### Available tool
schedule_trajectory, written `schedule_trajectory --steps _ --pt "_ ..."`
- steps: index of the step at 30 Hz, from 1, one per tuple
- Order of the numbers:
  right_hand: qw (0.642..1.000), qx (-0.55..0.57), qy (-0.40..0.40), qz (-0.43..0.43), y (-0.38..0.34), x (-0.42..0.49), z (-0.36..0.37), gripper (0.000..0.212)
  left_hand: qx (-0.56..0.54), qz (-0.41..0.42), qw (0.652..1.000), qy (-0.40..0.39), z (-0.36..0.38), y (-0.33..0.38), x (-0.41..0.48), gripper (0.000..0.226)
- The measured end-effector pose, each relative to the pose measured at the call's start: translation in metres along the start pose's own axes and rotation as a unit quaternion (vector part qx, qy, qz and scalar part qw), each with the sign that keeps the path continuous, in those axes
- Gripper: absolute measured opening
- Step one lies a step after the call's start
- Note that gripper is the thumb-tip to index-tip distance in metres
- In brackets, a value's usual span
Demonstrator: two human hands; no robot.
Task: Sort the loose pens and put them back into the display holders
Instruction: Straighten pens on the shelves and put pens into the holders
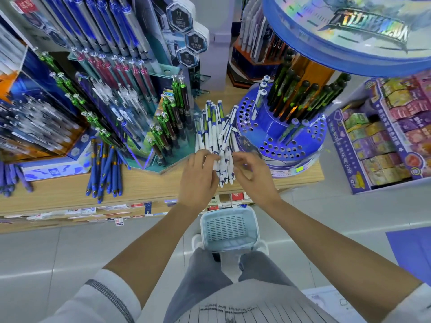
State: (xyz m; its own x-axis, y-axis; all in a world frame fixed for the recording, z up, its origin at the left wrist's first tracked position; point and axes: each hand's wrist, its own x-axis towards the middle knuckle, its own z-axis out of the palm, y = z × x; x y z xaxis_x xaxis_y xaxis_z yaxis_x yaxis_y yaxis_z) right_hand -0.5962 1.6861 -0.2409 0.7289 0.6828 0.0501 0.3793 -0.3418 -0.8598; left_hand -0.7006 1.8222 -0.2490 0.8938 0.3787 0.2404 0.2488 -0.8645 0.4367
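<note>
A fanned bundle of white-and-blue pens (215, 134) sits just beside the round blue, hole-dotted display holder (268, 130).

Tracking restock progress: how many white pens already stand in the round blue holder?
3 white pens, side by side at the upper left of the round blue holder, left of the black pens; others may be hidden.

Both forearms reach forward, left hand (198, 176) and right hand (254, 173) curled, nearly touching.
</note>
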Motion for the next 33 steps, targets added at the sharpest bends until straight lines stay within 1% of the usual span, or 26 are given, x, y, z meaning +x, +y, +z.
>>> schedule_trajectory --steps 5,7,9,11,13,15,17,19,21,24,26,30,33 --pt "0.999 -0.017 -0.033 0.0 0.033 -0.044 -0.035 0.03 -0.008 0.067 0.996 -0.056 0.028 0.044 -0.015 0.038" --pt "0.999 -0.035 -0.035 0.01 0.056 -0.064 -0.059 0.027 0.007 0.068 0.994 -0.085 0.044 0.066 -0.026 0.042" --pt "0.997 -0.068 -0.021 0.029 0.077 -0.077 -0.086 0.024 0.044 0.035 0.99 -0.127 0.061 0.086 -0.033 0.051" --pt "0.994 -0.103 0.004 0.039 0.096 -0.085 -0.117 0.025 0.091 -0.024 0.981 -0.172 0.078 0.109 -0.038 0.067" --pt "0.988 -0.15 0.006 0.025 0.114 -0.086 -0.144 0.033 0.119 -0.076 0.968 -0.209 0.091 0.131 -0.039 0.077" --pt "0.98 -0.192 -0.041 0.017 0.129 -0.081 -0.163 0.048 0.146 -0.118 0.954 -0.234 0.1 0.148 -0.034 0.08" --pt "0.972 -0.204 -0.111 0.019 0.139 -0.073 -0.176 0.06 0.152 -0.157 0.942 -0.256 0.103 0.162 -0.03 0.081" --pt "0.96 -0.212 -0.181 0.031 0.142 -0.067 -0.182 0.068 0.148 -0.186 0.936 -0.259 0.105 0.168 -0.029 0.081" --pt "0.949 -0.224 -0.219 0.03 0.142 -0.065 -0.186 0.074 0.15 -0.203 0.93 -0.266 0.106 0.173 -0.026 0.081" --pt "0.949 -0.217 -0.226 0.002 0.146 -0.065 -0.19 0.073 0.169 -0.211 0.923 -0.274 0.106 0.18 -0.02 0.078" --pt "0.95 -0.215 -0.228 -0.011 0.148 -0.066 -0.194 0.071 0.163 -0.22 0.926 -0.262 0.109 0.186 -0.018 0.076" --pt "0.964 -0.173 -0.199 -0.024 0.153 -0.064 -0.198 0.062 0.148 -0.222 0.933 -0.242 0.121 0.203 -0.017 0.072" --pt "0.968 -0.158 -0.191 -0.029 0.157 -0.058 -0.203 0.056 0.146 -0.225 0.933 -0.239 0.127 0.221 -0.012 0.073"
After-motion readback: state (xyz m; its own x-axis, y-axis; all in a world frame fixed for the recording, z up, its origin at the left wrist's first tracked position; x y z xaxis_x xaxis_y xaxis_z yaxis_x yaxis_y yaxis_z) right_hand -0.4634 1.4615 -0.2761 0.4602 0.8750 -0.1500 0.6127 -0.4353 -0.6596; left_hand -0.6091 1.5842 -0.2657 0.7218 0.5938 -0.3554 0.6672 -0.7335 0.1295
